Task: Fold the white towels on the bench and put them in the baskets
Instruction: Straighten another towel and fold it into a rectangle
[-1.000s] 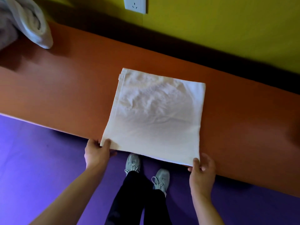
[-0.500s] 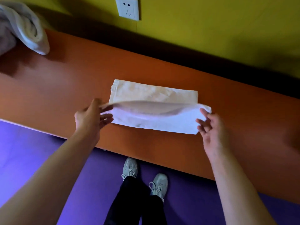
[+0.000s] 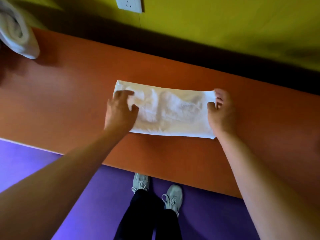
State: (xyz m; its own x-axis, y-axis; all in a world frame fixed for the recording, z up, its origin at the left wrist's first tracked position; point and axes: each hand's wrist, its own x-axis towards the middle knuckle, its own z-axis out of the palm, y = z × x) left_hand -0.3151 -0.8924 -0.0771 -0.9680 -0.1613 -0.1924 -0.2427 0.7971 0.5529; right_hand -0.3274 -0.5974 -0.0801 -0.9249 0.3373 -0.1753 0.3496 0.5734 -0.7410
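Note:
A white towel (image 3: pixel 173 115), folded in half into a long strip, lies flat across the middle of the orange bench (image 3: pixel 69 101). My left hand (image 3: pixel 119 113) rests on the strip's left end with fingers spread over the cloth; it is motion-blurred. At the right end, my right hand (image 3: pixel 221 115) holds the short edge, thumb on top and fingers curled round it. No basket is in view.
A bundle of other white towels (image 3: pixel 15 35) lies at the bench's far left end. A yellow wall with a socket (image 3: pixel 129 4) runs behind the bench. My shoes (image 3: pixel 141 182) stand on the purple floor at the bench's near edge.
Both hands lifted the towel's near edge from the bench front and carried it over to the far edge, halving the square into a strip. The left hand now lies on top.

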